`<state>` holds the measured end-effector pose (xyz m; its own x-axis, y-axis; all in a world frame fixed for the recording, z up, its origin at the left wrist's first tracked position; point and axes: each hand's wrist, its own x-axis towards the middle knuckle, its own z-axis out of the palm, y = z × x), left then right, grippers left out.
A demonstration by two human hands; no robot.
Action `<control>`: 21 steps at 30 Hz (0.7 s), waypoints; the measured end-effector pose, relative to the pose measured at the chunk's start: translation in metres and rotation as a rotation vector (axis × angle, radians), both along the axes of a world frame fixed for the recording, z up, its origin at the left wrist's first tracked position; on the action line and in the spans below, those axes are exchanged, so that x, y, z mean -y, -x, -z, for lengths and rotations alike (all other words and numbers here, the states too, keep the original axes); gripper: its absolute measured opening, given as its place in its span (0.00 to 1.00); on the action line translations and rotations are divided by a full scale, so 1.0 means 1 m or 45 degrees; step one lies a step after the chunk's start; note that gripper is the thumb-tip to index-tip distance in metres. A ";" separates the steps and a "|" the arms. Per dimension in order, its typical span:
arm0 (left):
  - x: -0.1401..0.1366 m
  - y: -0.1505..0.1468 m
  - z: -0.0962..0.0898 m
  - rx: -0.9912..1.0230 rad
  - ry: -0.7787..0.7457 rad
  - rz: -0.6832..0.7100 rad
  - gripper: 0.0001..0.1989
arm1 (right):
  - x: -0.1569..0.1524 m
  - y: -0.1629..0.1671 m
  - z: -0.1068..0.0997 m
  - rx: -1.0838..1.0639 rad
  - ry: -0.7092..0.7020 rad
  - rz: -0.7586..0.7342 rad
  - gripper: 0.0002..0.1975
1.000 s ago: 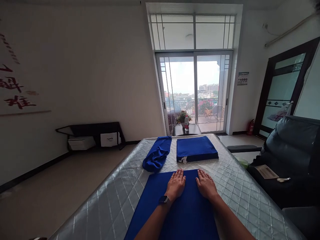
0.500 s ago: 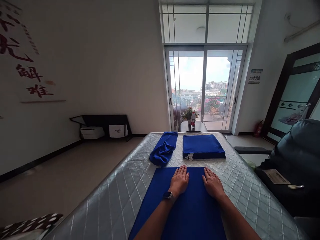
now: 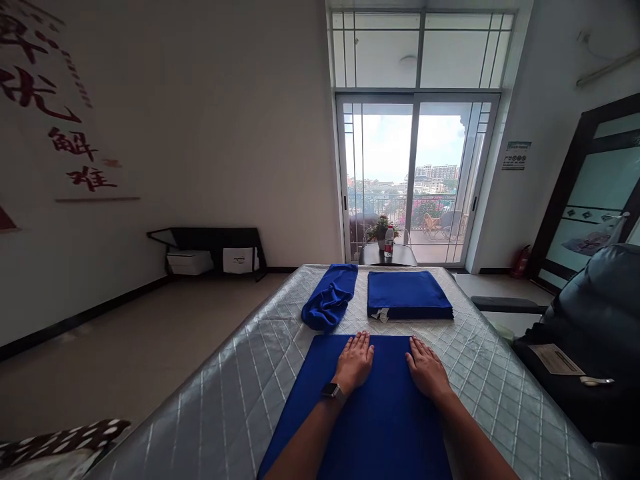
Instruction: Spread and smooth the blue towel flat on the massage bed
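Note:
A blue cloth [image 3: 380, 413] lies smooth and flat in front of me, its far edge straight and its near part running out of view. My left hand [image 3: 355, 360] rests flat on it near the far edge, fingers stretched forward, a watch on the wrist. Flat at the cloth's far right corner lies my right hand [image 3: 427, 365], its fingers also extended. Neither hand grips anything. Beyond them sits a neat stack of folded blue cloths [image 3: 407, 293] with white tags at its front corner. Left of the stack is a crumpled blue cloth [image 3: 329, 299].
Everything lies on a table with a silver quilted cover [image 3: 225, 407]. Behind it stand a small table [image 3: 370, 255], a potted plant [image 3: 381, 230] and a bottle [image 3: 389, 241]. A dark chair [image 3: 605, 313] is at the right, a low black rack [image 3: 213, 239] by the left wall.
The left hand has slid very slightly left along the cloth. The right hand stays in place at the corner. My view has shifted a little to the left.

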<state>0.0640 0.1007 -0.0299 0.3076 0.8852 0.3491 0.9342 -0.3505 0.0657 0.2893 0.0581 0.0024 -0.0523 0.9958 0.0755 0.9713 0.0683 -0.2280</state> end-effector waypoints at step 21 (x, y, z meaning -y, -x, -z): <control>0.002 0.023 -0.003 -0.050 -0.023 -0.003 0.27 | 0.001 0.000 -0.002 -0.002 -0.001 -0.001 0.32</control>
